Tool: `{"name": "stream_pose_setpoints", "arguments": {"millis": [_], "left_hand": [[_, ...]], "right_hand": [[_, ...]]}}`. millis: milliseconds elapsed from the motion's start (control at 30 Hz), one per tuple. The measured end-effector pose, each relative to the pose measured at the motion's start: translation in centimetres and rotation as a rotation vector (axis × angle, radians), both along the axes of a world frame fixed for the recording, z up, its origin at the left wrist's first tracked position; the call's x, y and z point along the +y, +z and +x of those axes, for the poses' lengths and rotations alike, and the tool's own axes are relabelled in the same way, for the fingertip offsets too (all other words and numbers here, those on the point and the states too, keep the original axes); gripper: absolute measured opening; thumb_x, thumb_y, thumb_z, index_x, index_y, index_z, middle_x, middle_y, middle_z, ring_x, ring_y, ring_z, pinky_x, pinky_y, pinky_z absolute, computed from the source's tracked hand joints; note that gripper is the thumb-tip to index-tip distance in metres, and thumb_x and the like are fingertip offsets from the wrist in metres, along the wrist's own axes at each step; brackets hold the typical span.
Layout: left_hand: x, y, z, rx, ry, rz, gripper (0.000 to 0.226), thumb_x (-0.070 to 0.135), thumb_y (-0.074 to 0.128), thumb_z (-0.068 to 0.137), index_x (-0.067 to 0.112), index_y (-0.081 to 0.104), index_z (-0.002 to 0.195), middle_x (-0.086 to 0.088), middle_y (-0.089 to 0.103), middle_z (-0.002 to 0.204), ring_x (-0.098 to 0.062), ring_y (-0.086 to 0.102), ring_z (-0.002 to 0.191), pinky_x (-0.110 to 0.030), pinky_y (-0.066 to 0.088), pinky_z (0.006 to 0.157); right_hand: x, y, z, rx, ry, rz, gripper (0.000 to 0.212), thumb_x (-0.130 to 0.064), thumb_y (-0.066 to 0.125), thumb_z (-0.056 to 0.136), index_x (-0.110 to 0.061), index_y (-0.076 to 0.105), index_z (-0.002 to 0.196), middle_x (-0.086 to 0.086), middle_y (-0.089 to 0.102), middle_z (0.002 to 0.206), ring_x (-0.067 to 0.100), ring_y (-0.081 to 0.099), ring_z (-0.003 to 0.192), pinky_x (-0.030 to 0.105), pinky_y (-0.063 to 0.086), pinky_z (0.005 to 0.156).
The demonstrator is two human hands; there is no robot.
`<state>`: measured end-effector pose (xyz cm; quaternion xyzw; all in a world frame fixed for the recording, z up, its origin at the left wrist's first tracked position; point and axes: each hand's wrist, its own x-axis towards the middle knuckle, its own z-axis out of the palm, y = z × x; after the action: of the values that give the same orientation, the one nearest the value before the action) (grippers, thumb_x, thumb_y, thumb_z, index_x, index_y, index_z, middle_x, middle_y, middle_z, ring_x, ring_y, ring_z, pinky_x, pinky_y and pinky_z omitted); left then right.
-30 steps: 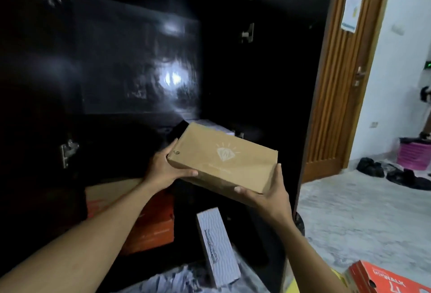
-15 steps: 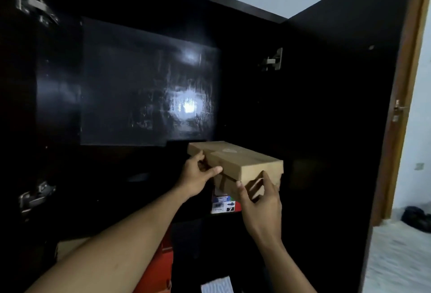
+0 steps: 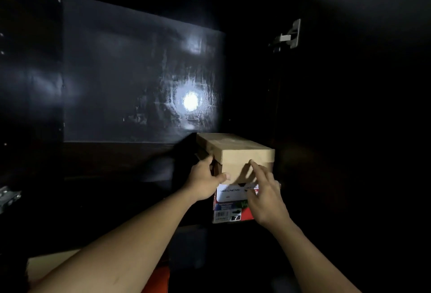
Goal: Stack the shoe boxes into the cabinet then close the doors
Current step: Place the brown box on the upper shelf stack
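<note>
A plain brown shoe box [image 3: 247, 154] lies on top of a red and white shoe box [image 3: 229, 204] at the right side of a shelf in the black cabinet [image 3: 140, 71]. My left hand [image 3: 203, 180] grips the brown box's front left corner, thumb under the front face and fingers along the left side. My right hand [image 3: 265, 192] is at the front face, with straight fingertips touching it just below the lid edge. The back of the stack is lost in the dark.
The cabinet's right door [image 3: 361, 106] stands open beside the stack, with a metal hinge [image 3: 289, 35] above. On a lower level at bottom left sit a tan box [image 3: 53, 262] and an orange box [image 3: 156, 278]. The shelf stretches dark to the left of the stack.
The brown box went from being carried tilted in both hands to lying flat on the red and white box. My right hand let go of its corner and now only touches the front.
</note>
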<state>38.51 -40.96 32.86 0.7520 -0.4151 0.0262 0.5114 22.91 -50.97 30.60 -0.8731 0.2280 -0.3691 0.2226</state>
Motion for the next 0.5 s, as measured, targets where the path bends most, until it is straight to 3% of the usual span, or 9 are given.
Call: {"name": "stream_pose_setpoints", "arguments": {"millis": [133,233,400,500], "left_hand": [[-1.4,-0.4,1.6,0.036,0.045,0.03,0.075,0.022,0.079,0.084,0.006,0.042,0.148,-0.007,0.059,0.137,-0.023,0.058,0.125,-0.028,0.042,0.107],[-2.5,-0.7,2.8,0.029,0.09,0.052,0.082,0.03,0.077,0.084,0.013,0.035,0.153,-0.01,0.056,0.143,-0.025,0.056,0.128,-0.037,0.044,0.11],[-1.5,-1.2,1.4,-0.011,0.12,0.095,0.084,0.038,0.067,0.091,0.025,0.018,0.158,-0.01,0.057,0.141,-0.029,0.054,0.129,-0.034,0.044,0.107],[0.5,-2.5,-1.1,-0.134,0.178,-0.018,0.082,0.047,0.067,0.085,0.022,0.03,0.155,-0.009,0.053,0.14,-0.029,0.051,0.128,-0.039,0.043,0.107]], "right_hand": [[-1.5,0.2,1.5,0.146,-0.021,0.041,0.073,-0.015,0.044,0.098,-0.037,0.008,0.158,-0.006,0.02,0.163,0.03,0.02,0.141,0.045,0.024,0.115],[-2.2,0.5,2.1,0.173,-0.038,0.046,0.07,-0.018,0.043,0.099,-0.035,0.009,0.159,-0.003,0.025,0.161,0.032,0.019,0.14,0.046,0.023,0.116],[-2.2,0.9,0.7,0.154,0.004,0.131,0.067,-0.02,0.045,0.1,-0.031,0.016,0.159,0.011,0.041,0.154,0.035,0.025,0.14,0.037,0.022,0.115],[-1.2,-0.6,-0.9,0.055,-0.052,0.112,0.063,-0.018,0.051,0.098,-0.02,0.027,0.156,0.015,0.042,0.152,0.039,0.032,0.139,0.033,0.023,0.115]]}}
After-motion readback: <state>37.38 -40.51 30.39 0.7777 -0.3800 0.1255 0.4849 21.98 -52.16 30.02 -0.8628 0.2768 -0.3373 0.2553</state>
